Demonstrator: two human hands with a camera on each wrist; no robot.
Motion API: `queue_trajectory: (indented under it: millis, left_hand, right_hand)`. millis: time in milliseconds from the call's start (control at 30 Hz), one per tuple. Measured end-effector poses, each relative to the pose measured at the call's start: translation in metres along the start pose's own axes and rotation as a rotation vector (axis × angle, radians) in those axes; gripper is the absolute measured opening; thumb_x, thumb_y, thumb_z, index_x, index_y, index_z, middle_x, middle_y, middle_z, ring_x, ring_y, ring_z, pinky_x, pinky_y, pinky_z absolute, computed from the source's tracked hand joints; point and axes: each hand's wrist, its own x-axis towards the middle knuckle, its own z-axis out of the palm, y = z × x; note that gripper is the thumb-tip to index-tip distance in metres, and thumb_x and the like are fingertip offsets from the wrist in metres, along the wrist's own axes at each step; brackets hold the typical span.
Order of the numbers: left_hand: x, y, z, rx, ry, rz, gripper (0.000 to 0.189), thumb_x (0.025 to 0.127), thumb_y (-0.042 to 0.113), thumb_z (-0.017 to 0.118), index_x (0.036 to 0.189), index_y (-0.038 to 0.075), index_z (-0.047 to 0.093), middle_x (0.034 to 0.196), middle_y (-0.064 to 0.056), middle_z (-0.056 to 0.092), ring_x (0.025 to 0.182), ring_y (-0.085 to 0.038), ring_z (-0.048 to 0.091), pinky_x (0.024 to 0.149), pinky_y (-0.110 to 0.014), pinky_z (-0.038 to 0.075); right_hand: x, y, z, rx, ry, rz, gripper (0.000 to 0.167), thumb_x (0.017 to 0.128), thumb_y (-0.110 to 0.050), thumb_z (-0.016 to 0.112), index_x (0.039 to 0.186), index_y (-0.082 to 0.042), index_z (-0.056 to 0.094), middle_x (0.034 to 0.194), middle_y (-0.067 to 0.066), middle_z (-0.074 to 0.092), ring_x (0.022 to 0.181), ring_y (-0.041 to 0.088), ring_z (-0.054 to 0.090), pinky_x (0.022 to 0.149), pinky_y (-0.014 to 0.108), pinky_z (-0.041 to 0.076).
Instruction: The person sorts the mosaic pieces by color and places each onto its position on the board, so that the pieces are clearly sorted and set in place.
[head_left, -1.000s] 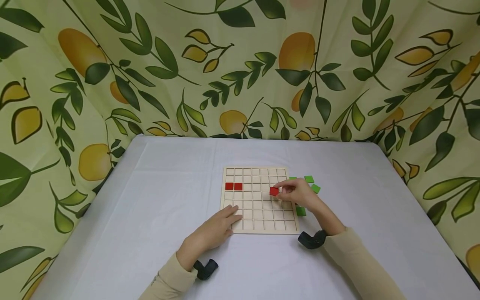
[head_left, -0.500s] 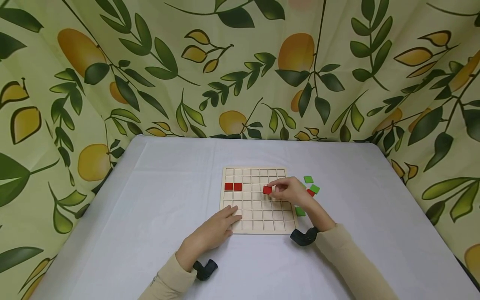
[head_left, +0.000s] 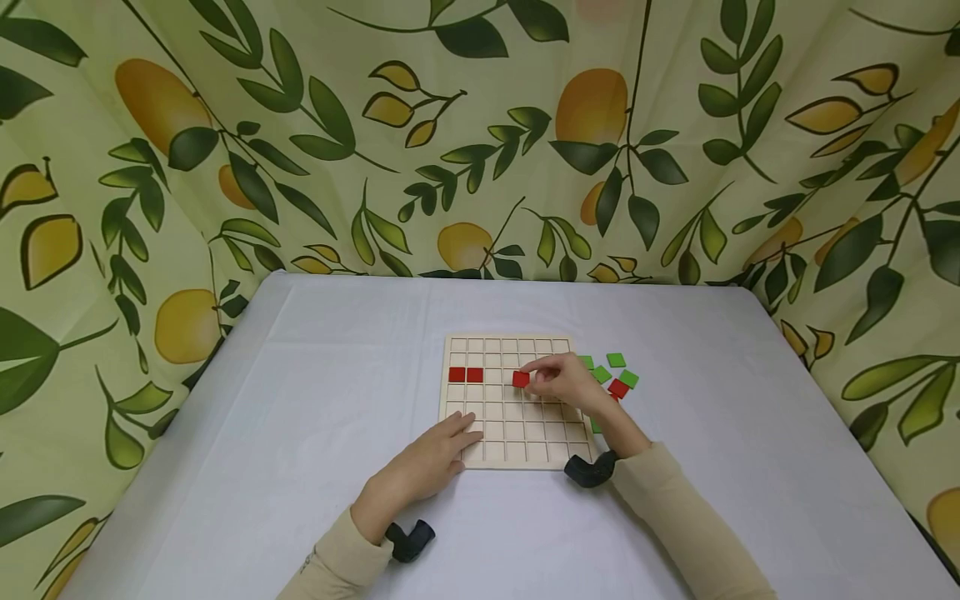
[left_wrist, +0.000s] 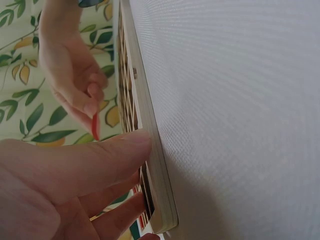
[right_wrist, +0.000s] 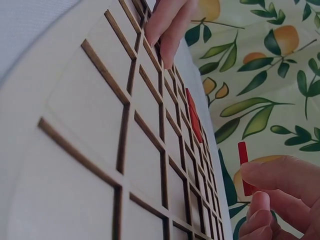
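A pale wooden grid board [head_left: 516, 431] lies on the table. Two red square tiles [head_left: 475, 375] sit side by side in its left part, in the same row. My right hand [head_left: 562, 385] pinches another red tile [head_left: 521, 379] between thumb and fingers above the board; in the right wrist view that held tile [right_wrist: 243, 167] is edge-on, apart from the grid. My left hand [head_left: 420, 458] rests with extended fingers on the board's near left corner. In the left wrist view its thumb [left_wrist: 115, 155] lies against the board's edge.
Right of the board lie several loose green tiles [head_left: 616, 360] and a red tile [head_left: 618, 388], some partly hidden by the right hand and arm. A white cloth [head_left: 345, 358] covers the table. Behind it hangs a leaf-and-fruit patterned curtain [head_left: 465, 242].
My right hand has moved left across the board with the pinched red tile. Loose tiles at the right have come into view behind it. My left hand has stayed in place.
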Motion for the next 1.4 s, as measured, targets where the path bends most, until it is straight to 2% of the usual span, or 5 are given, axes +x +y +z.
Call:
queue_trajectory:
  millis: [433,900,1133,1400]
  left_hand:
    - [0.000,0.000,0.000,-0.003,0.000,0.002,0.045,0.091,0.003,0.061,0.136,0.003,0.053,0.153,-0.016,0.040,0.145,-0.036,0.034,0.118,-0.050,0.035]
    - [-0.001,0.001,-0.001,-0.005,-0.003,0.001,0.045,0.091,0.003,0.060,0.136,0.004,0.053,0.154,-0.015,0.039,0.145,-0.036,0.033,0.118,-0.050,0.035]
    - [-0.001,0.001,-0.001,-0.007,-0.009,-0.005,0.045,0.092,0.004,0.060,0.136,0.004,0.053,0.154,-0.015,0.038,0.145,-0.036,0.033,0.118,-0.050,0.035]
    - [0.001,-0.002,0.001,0.026,-0.005,-0.003,0.045,0.092,0.006,0.060,0.136,0.005,0.053,0.154,-0.015,0.039,0.145,-0.034,0.034,0.118,-0.049,0.035]
  right_hand:
    - [0.009,0.000,0.010,0.010,0.005,0.033,0.028,0.080,-0.005,0.071,0.108,0.001,0.071,0.070,0.000,0.055,0.068,0.014,0.048,0.056,0.017,0.041]
    - [0.020,-0.001,0.018,0.017,-0.003,0.040,0.029,0.080,-0.003,0.070,0.109,0.002,0.071,0.067,-0.001,0.056,0.059,0.010,0.052,0.054,0.018,0.043]
    - [0.025,-0.002,0.022,0.003,0.002,0.043,0.029,0.080,-0.004,0.071,0.109,0.001,0.071,0.067,-0.001,0.056,0.061,0.010,0.047,0.052,0.018,0.039]
    - [0.027,-0.008,0.025,0.006,0.010,0.089,0.028,0.081,-0.004,0.069,0.109,-0.003,0.072,0.069,0.000,0.056,0.064,0.013,0.047,0.054,0.019,0.038]
